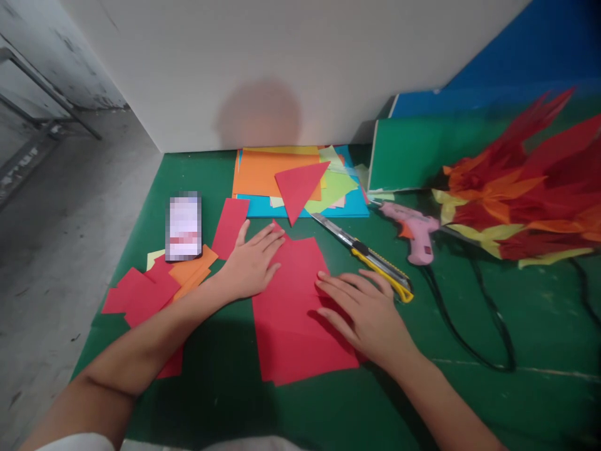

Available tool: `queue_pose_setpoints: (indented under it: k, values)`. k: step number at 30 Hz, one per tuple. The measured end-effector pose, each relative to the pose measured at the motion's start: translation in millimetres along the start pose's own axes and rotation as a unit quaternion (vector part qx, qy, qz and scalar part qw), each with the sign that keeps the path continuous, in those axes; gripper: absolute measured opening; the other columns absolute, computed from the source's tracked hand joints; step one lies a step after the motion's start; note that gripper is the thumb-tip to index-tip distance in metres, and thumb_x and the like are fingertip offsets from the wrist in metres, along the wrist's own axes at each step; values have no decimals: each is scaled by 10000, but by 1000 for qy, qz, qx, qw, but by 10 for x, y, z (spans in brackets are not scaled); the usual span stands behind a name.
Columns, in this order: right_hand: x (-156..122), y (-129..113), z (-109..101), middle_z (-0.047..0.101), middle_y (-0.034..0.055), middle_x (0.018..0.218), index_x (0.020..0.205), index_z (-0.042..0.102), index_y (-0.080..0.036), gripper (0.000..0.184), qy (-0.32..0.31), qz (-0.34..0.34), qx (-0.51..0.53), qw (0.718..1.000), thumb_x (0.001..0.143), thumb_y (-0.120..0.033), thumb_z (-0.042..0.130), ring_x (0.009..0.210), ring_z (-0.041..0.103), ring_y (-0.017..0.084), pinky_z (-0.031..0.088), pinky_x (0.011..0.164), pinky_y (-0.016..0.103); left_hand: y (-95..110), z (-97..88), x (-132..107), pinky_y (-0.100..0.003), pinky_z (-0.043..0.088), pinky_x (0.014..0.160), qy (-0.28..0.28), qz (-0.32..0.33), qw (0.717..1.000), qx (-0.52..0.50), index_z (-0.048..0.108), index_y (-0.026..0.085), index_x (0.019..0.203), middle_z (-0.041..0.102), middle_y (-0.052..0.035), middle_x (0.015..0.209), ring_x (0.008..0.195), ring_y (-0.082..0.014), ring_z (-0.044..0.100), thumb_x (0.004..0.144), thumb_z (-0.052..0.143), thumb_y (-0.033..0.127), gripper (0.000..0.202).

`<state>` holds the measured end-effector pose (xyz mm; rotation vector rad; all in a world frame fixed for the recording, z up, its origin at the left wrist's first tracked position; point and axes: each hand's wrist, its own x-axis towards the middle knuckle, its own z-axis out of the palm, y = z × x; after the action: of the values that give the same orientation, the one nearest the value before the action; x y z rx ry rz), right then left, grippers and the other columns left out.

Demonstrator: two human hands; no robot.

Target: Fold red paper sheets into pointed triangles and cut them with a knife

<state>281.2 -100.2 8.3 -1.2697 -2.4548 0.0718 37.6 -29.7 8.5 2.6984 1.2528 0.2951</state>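
Both the left hand (251, 263) and right hand (364, 310) lie open and flat on the red paper (295, 326) (light, floppy, easily creased, I judge), best pinched at an edge.

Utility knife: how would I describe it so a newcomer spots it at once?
On the green table, look right of the red sheet under the left hand and right hand. The utility knife lies slantwise between it and the pink glue gun. Only it is long, thin, yellow-and-black with a metal blade.
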Motion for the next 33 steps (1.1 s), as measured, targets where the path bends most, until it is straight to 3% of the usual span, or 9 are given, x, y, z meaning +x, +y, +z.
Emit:
queue_pose_setpoints:
  k: [5,9,12,14,17,20,23,27,33]
  values:
    - [-71,103,-82,754,8,829,851,701,-237,222,63,-45,37,996,919,-219,491,762,602,187,377,858,380,36,56,-10,-586,-34,1176,16,-1,1000,12,486,122,1356,473,-115,1440,1388,-276,359,947,390,258,442]
    - [48,137,-53,674,7,629,733,672,-223,276,59,-25,52,997,923,-212,472,674,558,183,388,787,362,60,99,-26,-615,9,1163,24,-2,999,24,477,148,1369,474,-130,1437,1379,-291,371,938,393,238,448]
    - [195,127,71,667,52,688,949,692,-170,270,41,43,25,998,946,-308,460,673,545,203,379,709,355,78,89,-32,-646,31,1141,10,3,999,32,440,212,1400,419,-113,1480,1405,-307,323,918,396,171,485]
    - [290,105,168,668,89,749,1123,645,-112,365,10,68,-4,998,945,-371,459,714,552,235,369,682,360,86,69,-29,-624,35,1151,-11,40,999,22,402,233,1420,375,-82,1511,1431,-282,271,904,377,108,532]
    - [389,61,257,661,107,852,1162,621,-133,366,-33,82,-14,996,940,-377,464,793,563,256,376,688,356,91,56,-17,-565,76,1173,-42,97,994,-4,400,193,1408,356,-72,1521,1443,-228,249,901,322,46,534]
    - [423,30,260,647,108,928,1138,620,-160,305,-39,105,16,994,915,-339,514,859,568,264,409,736,364,89,73,-8,-564,112,1167,-45,99,994,-20,444,149,1354,378,-103,1506,1432,-233,278,900,299,29,491]
    - [422,30,235,654,95,937,1057,617,-178,218,-27,132,85,987,879,-294,566,864,584,259,441,746,374,84,82,-1,-564,109,1167,-23,94,995,-35,489,148,1294,432,-116,1472,1419,-239,307,889,299,18,465]
    - [411,33,214,664,43,785,941,610,-203,101,-2,158,186,970,843,-216,590,769,606,225,459,669,339,63,53,9,-538,77,1176,39,102,993,-49,540,152,1238,594,-119,1296,1339,-235,432,871,368,39,421]
    - [397,-57,193,702,35,820,848,647,-216,84,89,107,212,967,884,-221,571,793,630,196,469,731,329,58,17,7,-504,95,1169,177,84,980,-46,689,240,948,728,1,898,1048,-196,629,941,521,259,169]
